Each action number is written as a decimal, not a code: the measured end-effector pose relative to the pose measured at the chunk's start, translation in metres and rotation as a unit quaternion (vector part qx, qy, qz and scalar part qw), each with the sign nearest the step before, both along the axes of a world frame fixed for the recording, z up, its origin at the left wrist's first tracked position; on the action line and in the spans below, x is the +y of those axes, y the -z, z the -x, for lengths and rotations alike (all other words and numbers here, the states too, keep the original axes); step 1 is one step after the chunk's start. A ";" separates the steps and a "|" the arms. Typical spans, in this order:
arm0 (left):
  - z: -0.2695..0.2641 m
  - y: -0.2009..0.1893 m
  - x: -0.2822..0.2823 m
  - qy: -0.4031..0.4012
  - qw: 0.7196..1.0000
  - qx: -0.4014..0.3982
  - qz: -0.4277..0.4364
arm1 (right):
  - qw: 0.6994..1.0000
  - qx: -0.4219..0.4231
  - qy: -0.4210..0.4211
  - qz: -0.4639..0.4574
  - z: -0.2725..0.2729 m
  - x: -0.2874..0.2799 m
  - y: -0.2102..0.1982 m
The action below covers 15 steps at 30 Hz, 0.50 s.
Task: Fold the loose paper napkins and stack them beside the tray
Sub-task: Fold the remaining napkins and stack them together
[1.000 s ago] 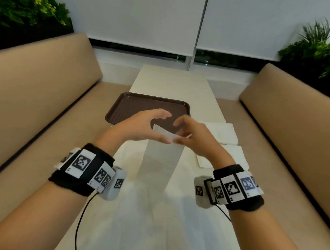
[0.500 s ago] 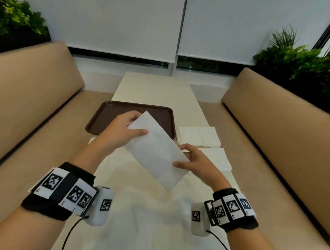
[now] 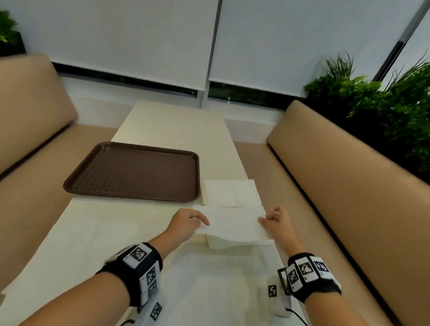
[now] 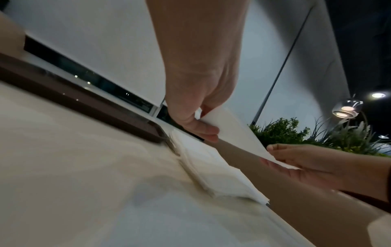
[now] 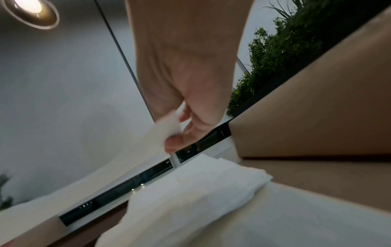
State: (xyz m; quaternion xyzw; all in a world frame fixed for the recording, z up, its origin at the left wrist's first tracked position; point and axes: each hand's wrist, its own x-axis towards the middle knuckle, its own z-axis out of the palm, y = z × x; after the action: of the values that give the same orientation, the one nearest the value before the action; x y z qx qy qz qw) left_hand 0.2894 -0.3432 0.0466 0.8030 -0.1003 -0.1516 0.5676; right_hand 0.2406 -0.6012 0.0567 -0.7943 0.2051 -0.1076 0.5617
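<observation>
- Head view: the left hand [image 3: 186, 222] pinches one short end of a folded napkin [image 3: 232, 227], and the right hand [image 3: 277, 222] pinches the other end. Thumb and fingers of each hand are curled onto the paper.
- The napkin hangs between the two hands, just above a stack of folded napkins [image 3: 240, 243] that lies on the table [image 3: 169, 127] under them.
- A second stack [image 3: 231, 192] lies just past the hands, right beside the brown tray [image 3: 135, 172].
- More loose napkins [image 3: 199, 291] lie flat on the table near the wrists.
- The paper looks very light, thin and soft. It likely bends, slides and tears easily.
- Holding it at both ends with a soft pinch seems best, so it stays flat and the fold stays closed.
</observation>
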 end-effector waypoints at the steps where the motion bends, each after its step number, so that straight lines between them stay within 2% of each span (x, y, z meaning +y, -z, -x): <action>1: -0.005 0.003 -0.012 -0.007 1.000 0.005 0.002 | 0.999 0.012 0.014 0.026 -0.009 -0.007 0.000; 3: -0.013 0.012 -0.035 -0.014 0.999 0.005 -0.028 | 0.994 0.039 0.016 0.105 -0.025 -0.018 0.005; 6: -0.019 0.028 -0.056 -0.007 0.995 0.006 -0.102 | 0.958 0.084 -0.019 0.273 -0.037 -0.022 0.019; 9: -0.017 0.036 -0.069 0.007 0.982 -0.004 -0.189 | 0.925 0.137 -0.056 0.349 -0.037 -0.023 0.037; 12: -0.011 0.036 -0.071 0.059 0.938 -0.038 -0.339 | 0.900 0.191 -0.074 0.384 -0.032 -0.019 0.046; 15: -0.005 0.031 -0.068 0.092 0.922 -0.058 -0.372 | 0.855 0.251 -0.056 0.451 -0.028 -0.012 0.039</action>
State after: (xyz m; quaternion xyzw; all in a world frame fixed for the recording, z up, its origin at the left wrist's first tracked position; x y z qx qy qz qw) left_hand 0.2944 -0.4116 0.0157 0.9510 -0.1430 -0.1827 0.2045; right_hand 0.2682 -0.6132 0.0174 -0.9706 0.2236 0.0467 0.0762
